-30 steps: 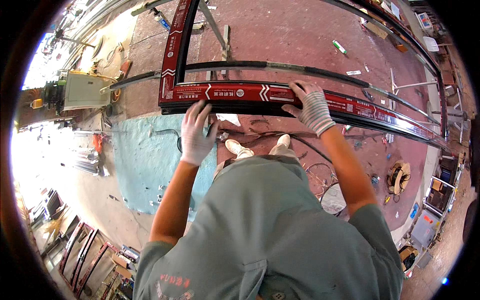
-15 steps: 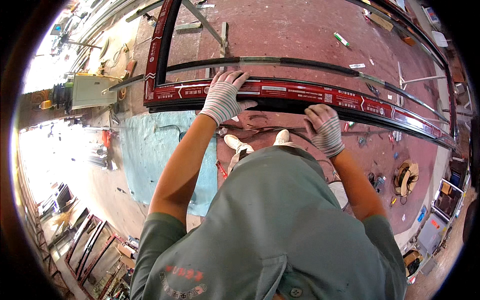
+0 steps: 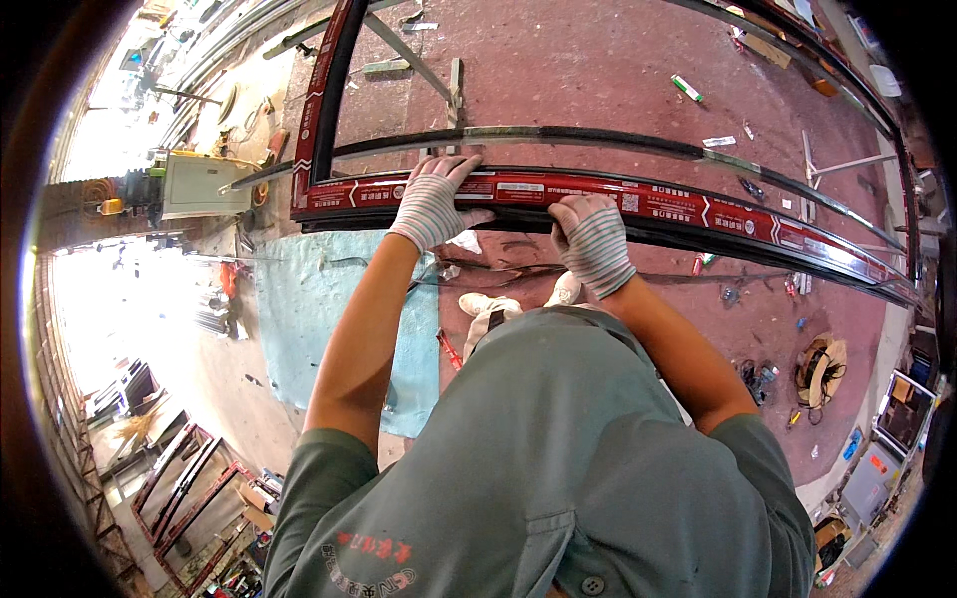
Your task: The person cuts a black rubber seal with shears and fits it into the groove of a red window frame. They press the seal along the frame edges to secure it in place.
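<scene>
A large frame, like a window or door frame, with dark red film-covered faces and black edges, lies across in front of me. My left hand, in a striped knit glove, is closed over its near rail, fingers across the top and thumb on the near edge. To its right, my right hand, also in a striped glove, has its fingers curled together against the rail's black near edge. What those fingertips pinch, if anything, is hidden.
Metal support bars run under the frame. A blue-green mat lies on the red floor left of my shoes. A straw hat and loose tools are at right. A pale box stands left; more red frames are lower left.
My right hand has slid left along the near edge, closer to my left hand. The left hand stays on the rail. The whole view has shifted slightly.
</scene>
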Available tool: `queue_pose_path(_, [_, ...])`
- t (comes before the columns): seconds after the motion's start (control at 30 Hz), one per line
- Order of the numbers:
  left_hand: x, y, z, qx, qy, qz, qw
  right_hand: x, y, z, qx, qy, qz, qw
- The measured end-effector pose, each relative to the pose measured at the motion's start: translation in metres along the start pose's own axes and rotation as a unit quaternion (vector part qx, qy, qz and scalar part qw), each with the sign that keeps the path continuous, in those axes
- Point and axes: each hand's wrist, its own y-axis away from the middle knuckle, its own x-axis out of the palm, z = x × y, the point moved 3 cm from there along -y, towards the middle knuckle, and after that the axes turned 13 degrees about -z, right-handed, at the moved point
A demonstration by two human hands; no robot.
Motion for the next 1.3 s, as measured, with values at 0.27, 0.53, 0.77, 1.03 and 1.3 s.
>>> queue_pose_path(0.27, [0.001, -0.003, -0.003, -0.004, -0.021, 0.009, 1.000, -0.066, 0.003, -0.056, 0.001, -0.053, 0.057, 0.997])
queue_pose_path(0.53, [0.015, -0.024, -0.048, 0.031, -0.016, 0.033, 0.999, -0.069, 0.004, -0.054, 0.065, 0.042, 0.025, 0.997])
queue_pose_path(0.77, [0.022, -0.031, -0.070, 0.057, 0.010, -0.004, 0.998, -0.068, 0.005, -0.054, 0.153, 0.065, 0.097, 0.981])
queue_pose_path(1.03, [0.019, -0.028, -0.076, 0.061, -0.003, -0.007, 0.998, -0.067, 0.014, -0.051, 0.118, 0.118, 0.035, 0.985])
queue_pose_path(1.3, [0.022, -0.028, -0.076, 0.072, -0.006, -0.051, 0.996, -0.054, 0.006, -0.058, 0.064, 0.143, 0.040, 0.987])
